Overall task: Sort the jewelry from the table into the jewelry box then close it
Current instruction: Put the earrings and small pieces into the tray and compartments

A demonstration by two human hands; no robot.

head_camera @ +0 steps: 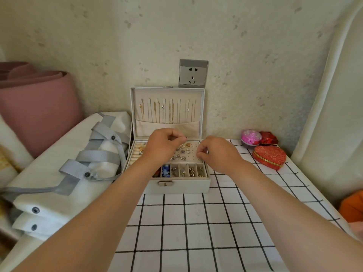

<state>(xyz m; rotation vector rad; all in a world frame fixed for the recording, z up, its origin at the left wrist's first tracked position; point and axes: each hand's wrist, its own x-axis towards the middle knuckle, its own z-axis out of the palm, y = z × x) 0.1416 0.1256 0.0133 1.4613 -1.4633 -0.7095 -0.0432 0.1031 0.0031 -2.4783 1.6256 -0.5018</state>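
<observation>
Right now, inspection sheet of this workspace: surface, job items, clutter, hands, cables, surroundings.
Surface: white black-grid tablecloth over the table.
Job's things: jewelry box open, lid upright against the wall, necklaces hanging in it; earrings on the pad; front compartments filled.
Clutter: red heart-shaped box, small red box, pink round container, right of the jewelry box.
Hands: left hand pinches a small jewelry piece over the pad; right hand pinched at the pad's right edge, contents too small to tell.
Cables: nothing seen; wall socket unused.
Surroundings: white bag with grey straps and pink rolled mat on the left.
</observation>
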